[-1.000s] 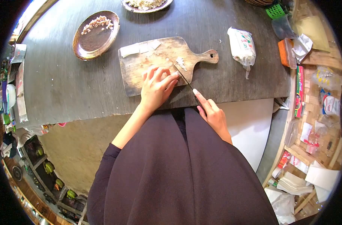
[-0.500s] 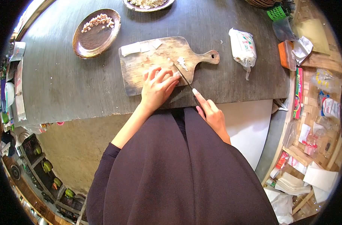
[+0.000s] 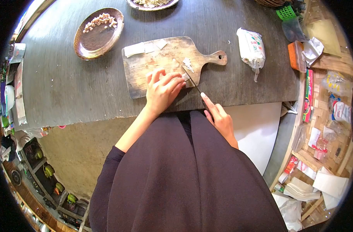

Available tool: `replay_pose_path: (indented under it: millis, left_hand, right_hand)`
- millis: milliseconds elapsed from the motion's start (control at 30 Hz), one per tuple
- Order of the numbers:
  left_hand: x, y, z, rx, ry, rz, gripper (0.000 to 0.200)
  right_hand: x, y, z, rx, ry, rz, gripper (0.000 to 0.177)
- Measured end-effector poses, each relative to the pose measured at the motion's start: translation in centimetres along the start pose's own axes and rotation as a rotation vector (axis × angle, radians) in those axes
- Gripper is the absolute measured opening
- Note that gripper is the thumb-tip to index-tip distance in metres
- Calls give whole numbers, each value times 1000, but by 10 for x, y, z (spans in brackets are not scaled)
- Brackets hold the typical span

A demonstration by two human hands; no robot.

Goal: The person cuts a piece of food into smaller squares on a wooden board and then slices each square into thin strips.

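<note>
A wooden cutting board [image 3: 141, 79] lies near the table's front edge, its handle pointing right. My left hand [image 3: 163, 89] rests over its front part, fingers bent and pressing a small white piece [image 3: 185, 77] of food I cannot identify. In my right hand [image 3: 218, 115] is a kitchen knife [image 3: 192, 82], its blade angled up and left beside that piece, close to the left fingertips. Thin white slivers [image 3: 188, 64] lie just beyond the blade. Flat white slabs [image 3: 134, 49] sit along the board's far left edge.
A brown plate [image 3: 95, 42] with small diced pieces [image 3: 103, 21] stands at the back left of the dark table [image 3: 52, 85]. Another plate [image 3: 152, 7] bears a pale heap. To the right lie a white plastic packet [image 3: 250, 46] and an orange-and-clear container [image 3: 296, 57].
The knife and my right hand have shifted very slightly right and toward me. My left hand keeps its hold on the white piece.
</note>
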State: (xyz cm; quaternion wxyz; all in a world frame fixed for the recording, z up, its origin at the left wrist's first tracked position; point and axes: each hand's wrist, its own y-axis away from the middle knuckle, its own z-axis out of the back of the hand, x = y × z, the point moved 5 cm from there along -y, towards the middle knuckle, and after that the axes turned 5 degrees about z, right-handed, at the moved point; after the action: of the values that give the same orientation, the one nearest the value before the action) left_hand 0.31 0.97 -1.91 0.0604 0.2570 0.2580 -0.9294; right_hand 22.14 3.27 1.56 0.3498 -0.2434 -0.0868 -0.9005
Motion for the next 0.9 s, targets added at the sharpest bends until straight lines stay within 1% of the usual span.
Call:
replay_pose_path:
  millis: [133, 367, 433, 567, 633, 767, 900]
  left_hand:
    - [-1, -1, 0, -1, -21, 5, 14]
    - [-2, -2, -2, 16, -41, 22, 21]
    - [-2, -1, -3, 31, -39, 23, 22]
    - [-1, -2, -3, 36, -30, 25, 22]
    - [-1, -2, -3, 37, -32, 25, 23]
    - [-1, -1, -3, 36, -27, 25, 22]
    - [-1, -1, -3, 32, -19, 28, 21]
  right_hand:
    - [-2, 1, -2, 5, 11, -3, 64]
    - [-9, 5, -17, -63, 42, 25, 63]
    - [-8, 1, -20, -67, 96, 35, 63]
    - [-9, -6, -19, -55, 45, 25, 63]
    - [-8, -8, -12, -31, -44, 14, 64]
    - [-3, -8, -4, 9, -63, 14, 65]
    - [-3, -2, -8, 15, -6, 1, 65]
